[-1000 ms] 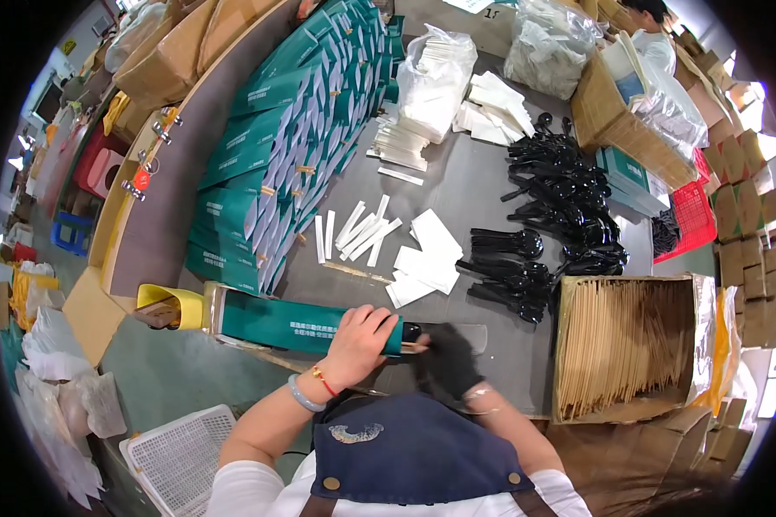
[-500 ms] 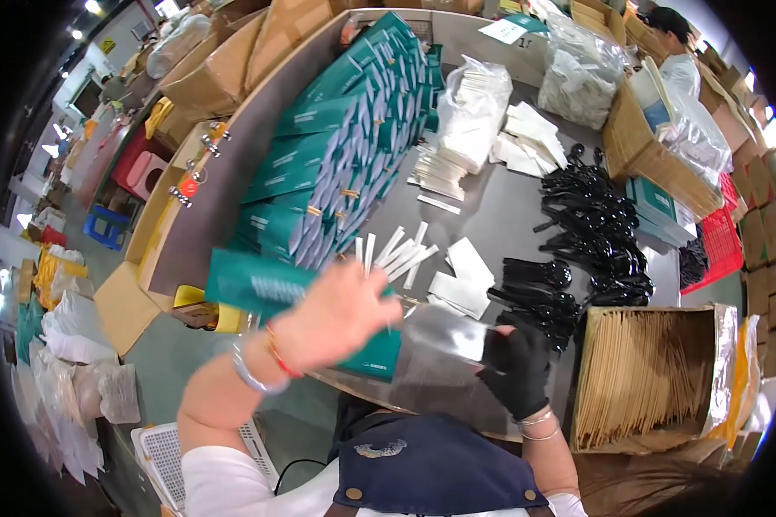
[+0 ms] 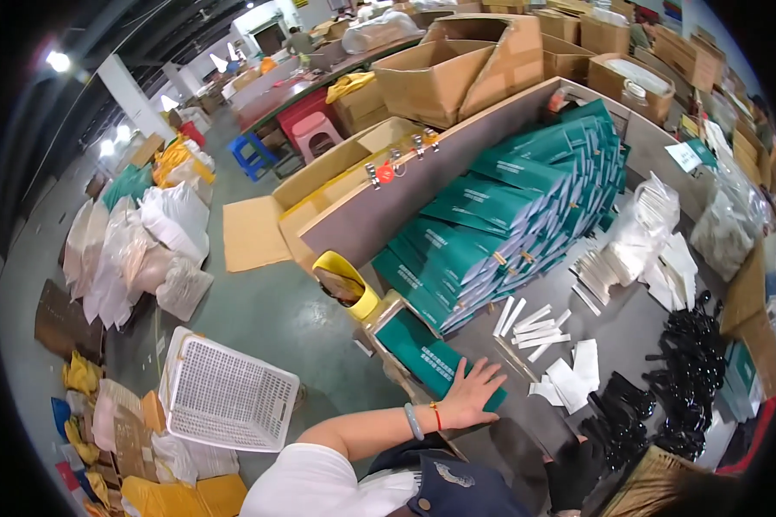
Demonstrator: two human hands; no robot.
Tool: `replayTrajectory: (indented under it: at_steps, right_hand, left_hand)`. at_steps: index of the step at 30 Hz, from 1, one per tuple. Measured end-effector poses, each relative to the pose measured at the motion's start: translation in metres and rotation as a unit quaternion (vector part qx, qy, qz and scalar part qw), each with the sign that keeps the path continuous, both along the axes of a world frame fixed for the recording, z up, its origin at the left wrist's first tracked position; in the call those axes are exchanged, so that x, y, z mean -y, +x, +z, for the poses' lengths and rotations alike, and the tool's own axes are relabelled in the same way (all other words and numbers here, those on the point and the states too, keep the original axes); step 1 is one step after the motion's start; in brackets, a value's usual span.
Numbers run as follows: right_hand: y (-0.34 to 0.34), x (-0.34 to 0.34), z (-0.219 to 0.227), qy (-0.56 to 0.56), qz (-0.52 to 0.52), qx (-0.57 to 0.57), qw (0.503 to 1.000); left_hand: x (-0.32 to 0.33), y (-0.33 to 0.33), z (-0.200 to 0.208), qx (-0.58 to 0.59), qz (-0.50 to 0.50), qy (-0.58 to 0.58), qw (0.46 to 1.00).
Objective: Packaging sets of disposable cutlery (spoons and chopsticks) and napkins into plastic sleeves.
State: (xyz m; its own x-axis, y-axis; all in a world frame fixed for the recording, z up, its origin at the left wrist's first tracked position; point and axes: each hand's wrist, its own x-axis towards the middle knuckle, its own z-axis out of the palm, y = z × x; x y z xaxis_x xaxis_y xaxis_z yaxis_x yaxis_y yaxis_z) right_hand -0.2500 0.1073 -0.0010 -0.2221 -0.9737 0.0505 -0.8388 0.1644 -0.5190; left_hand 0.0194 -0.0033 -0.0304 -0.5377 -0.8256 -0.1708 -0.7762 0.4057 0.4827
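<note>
My left hand (image 3: 472, 395) is open, its fingers spread over the end of a green printed paper sleeve (image 3: 418, 351) at the table's near left edge. My right hand (image 3: 575, 476), in a black glove with bare fingertips, is low at the near edge. Its fingers are closed on what looks like a clear plastic sleeve (image 3: 519, 438), faint against the grey table. Beyond my left hand lie white paper strips (image 3: 539, 329) and white folded napkins (image 3: 571, 379). A large stack of green sleeves (image 3: 491, 220) with pale inserts leans along the table's left wall.
Black plastic spoons (image 3: 685, 370) lie in heaps on the right, near a box of wooden chopsticks (image 3: 655, 482). Bagged white packets (image 3: 647, 215) stand farther back. Left of the table are a yellow container (image 3: 347, 284), a white basket (image 3: 233, 388) and an open carton (image 3: 259, 234).
The view has swung left. My left hand, blurred while carrying a green sleeve, now has its fingers spread on that sleeve at the table edge. The right hand stays near the front edge.
</note>
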Motion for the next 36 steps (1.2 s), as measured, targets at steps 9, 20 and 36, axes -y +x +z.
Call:
replayTrajectory:
  at_steps: [9,20,36]
  right_hand:
    - [0.010,0.009,0.013,-0.011,0.092,-0.082,0.992]
    - [0.032,0.019,0.012,0.039,0.143,-0.052,0.988]
    - [-0.172,-0.132,-0.027,-0.122,-0.408,0.039,0.904]
  left_hand:
    - [0.000,0.020,-0.014,-0.109,0.105,-0.034,0.988]
    - [0.003,0.014,-0.006,-0.100,0.109,-0.008,0.989]
    - [0.128,-0.037,-0.029,-0.090,0.058,-0.108,0.988]
